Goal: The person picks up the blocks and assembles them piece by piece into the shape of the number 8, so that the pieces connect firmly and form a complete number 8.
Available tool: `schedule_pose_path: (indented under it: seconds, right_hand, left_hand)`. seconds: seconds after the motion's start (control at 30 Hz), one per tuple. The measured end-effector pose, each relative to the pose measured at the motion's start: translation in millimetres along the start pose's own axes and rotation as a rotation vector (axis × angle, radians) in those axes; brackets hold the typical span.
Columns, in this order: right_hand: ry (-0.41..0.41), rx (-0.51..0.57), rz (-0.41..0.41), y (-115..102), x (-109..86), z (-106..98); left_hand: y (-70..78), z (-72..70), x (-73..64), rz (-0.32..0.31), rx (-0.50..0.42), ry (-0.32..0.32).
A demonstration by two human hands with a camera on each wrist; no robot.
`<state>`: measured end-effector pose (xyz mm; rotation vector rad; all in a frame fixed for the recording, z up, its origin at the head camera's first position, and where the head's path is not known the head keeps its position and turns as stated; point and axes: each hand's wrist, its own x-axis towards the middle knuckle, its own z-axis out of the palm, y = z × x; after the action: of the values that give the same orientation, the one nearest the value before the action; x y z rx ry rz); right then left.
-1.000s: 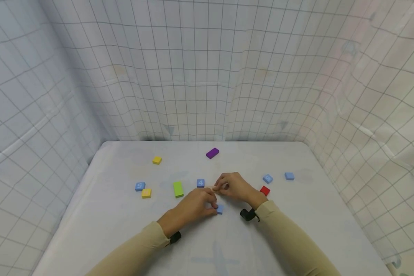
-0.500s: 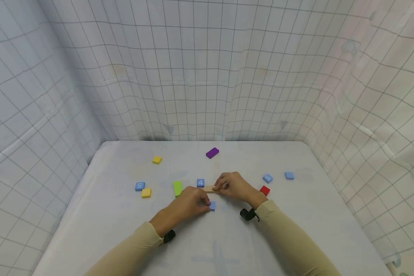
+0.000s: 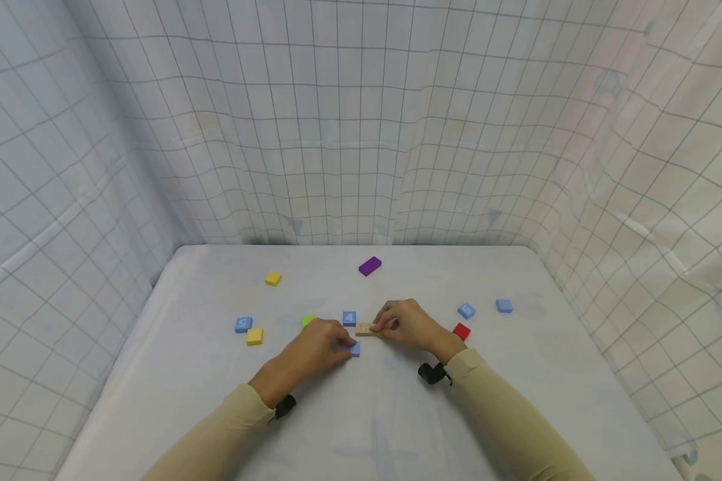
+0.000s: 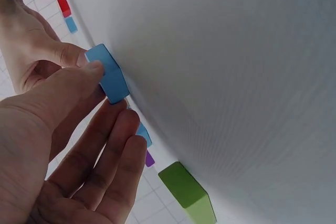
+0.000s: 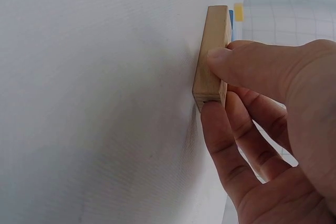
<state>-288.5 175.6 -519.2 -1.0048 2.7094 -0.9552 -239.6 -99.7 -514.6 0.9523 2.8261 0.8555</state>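
Observation:
Between thumb and fingers, my left hand pinches a small blue block; the left wrist view shows the same blue block with the thumb on its near face. My right hand grips a plain wooden block, its thumb on one long side and fingertips at the end and far side, as the wooden block shows in the right wrist view. Just behind it lies a blue block marked 4. A green block is partly hidden behind my left hand.
A blue block marked 5 and a yellow block lie at left, another yellow block farther back. A purple block is at the back. Right of my hands are a red block and two blue blocks.
My left hand has moved left and slightly away from me with the blue block, uncovering more of the wooden block and covering part of the green one. My right hand stays nearly still.

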Motion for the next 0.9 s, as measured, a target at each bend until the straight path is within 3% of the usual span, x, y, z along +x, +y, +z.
schedule_pose_path:
  seconds: [0.1, 0.17, 0.27, 0.33, 0.4, 0.53, 0.87, 0.9]
  right_hand:
    - [0.003, -0.002, -0.003, 0.2, 0.6, 0.1]
    - [0.001, -0.001, -0.003, 0.4, 0.9, 0.3]
    - [-0.002, 0.006, -0.003, 0.2, 0.3, 0.2]
    - [-0.004, 0.01, -0.002, -0.1, -0.2, 0.1]
    - [-0.005, 0.015, 0.0, -0.5, -0.8, 0.0]
    - [-0.004, 0.015, -0.005, -0.9, -1.3, -0.1]
    - [0.01, 0.005, -0.008, -0.6, -2.6, 0.1]
    - [0.012, 0.004, -0.009, -0.5, -2.6, 0.1]
  left_hand:
    - [-6.0, -1.2, 0.4, 0.037, 0.001, 0.031]
    - [-22.0, 7.4, 2.6, 0.1, 0.017, 0.064]
    - [-24.5, 7.6, 2.3, 0.134, 0.026, 0.092]
    - [-23.7, 7.1, 1.7, 0.124, 0.034, 0.093]
    - [-9.1, -2.6, -0.6, 0.067, 0.033, 0.075]
    - [-5.1, -4.2, -0.4, -0.001, 0.07, 0.044]
    - [-8.4, -3.2, 1.2, 0.04, 0.068, 0.061]
    - [-19.7, 2.7, 2.9, 0.073, 0.061, 0.075]
